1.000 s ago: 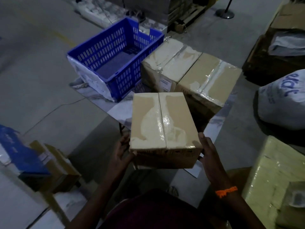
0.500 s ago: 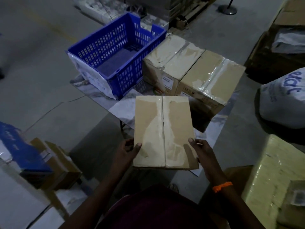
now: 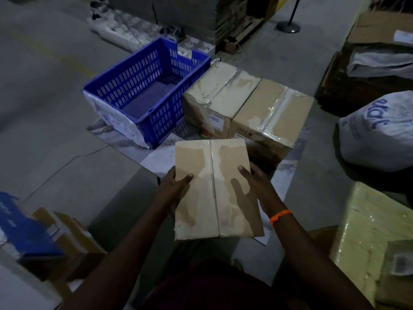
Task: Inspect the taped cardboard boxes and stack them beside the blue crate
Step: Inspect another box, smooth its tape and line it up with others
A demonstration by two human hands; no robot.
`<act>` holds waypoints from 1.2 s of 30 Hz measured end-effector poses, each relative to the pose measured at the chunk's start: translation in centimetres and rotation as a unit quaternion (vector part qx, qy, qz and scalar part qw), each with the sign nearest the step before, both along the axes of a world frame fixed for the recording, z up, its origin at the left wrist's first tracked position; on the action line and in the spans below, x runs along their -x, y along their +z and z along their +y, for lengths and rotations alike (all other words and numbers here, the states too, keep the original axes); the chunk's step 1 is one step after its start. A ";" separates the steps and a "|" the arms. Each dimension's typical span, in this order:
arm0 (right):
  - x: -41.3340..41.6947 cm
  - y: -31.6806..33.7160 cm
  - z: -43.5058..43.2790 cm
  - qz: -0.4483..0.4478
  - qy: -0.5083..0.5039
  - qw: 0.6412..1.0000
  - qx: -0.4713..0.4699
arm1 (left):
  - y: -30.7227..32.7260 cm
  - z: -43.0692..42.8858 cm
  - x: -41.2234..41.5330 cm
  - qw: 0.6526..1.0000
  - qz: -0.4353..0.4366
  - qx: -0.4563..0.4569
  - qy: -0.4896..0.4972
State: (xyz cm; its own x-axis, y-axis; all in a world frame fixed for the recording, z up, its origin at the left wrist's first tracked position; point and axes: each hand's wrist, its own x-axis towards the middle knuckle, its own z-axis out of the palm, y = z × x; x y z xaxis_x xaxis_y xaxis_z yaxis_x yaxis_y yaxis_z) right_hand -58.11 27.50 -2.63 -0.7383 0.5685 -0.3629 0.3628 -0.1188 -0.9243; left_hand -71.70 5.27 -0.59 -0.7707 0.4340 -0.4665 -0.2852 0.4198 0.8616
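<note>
Left hand [image 3: 176, 186] and right hand [image 3: 257, 184] gripped taped box [image 3: 214, 189] at frame centre, thumbs on top; fingers underneath, apparently curled.

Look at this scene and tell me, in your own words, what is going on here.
A person grips a taped cardboard box with the left hand and the right hand, thumbs on its top face, holding it up in front of them. Beyond it, a second taped box stands next to the blue crate, with a third taped box side by side with it. The held box is not yet stacked.
</note>
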 end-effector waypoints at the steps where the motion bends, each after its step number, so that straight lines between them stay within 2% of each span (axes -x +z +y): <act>1: -0.2 0.5 -0.2 0.008 -0.013 1.000 -0.003 | 0.4 -0.4 -0.3 1.000 0.001 -0.017 0.022; 7: -2.8 4.7 -1.9 0.126 -0.138 0.981 0.046 | 4.8 -1.3 -2.2 0.976 -0.005 -0.141 0.167; 10: -3.8 6.2 -2.8 0.153 -0.153 0.975 0.050 | 6.4 -1.2 -2.9 0.966 -0.006 -0.175 0.191; 14: -5.0 6.7 -3.3 0.170 -0.164 0.971 0.034 | 6.7 -1.1 -3.8 0.963 -0.046 -0.183 0.192; 19: -7.3 5.8 -2.8 0.152 -0.185 0.970 0.031 | 5.8 -1.0 -5.3 0.968 -0.089 -0.149 0.181; 25: -9.6 4.0 -3.3 0.118 -0.216 0.968 0.043 | 6.2 0.0 -5.5 0.984 -0.107 -0.109 0.093; 33: -9.3 3.9 -4.4 0.121 -0.239 0.963 0.035 | 5.4 0.3 -4.9 0.983 -0.113 -0.084 0.118; 36: -9.8 5.6 -3.9 0.151 -0.244 0.958 -0.008 | 5.1 0.9 -5.1 0.973 -0.152 -0.105 0.137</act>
State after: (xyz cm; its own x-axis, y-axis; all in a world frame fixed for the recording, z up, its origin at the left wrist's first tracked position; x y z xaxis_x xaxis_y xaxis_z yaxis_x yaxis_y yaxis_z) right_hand -48.28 23.65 2.97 -0.4529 0.8763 -0.1641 -0.0163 -0.1922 -0.9812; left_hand -66.57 6.21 4.54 -0.7110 0.3425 -0.6141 -0.6168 0.1157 0.7786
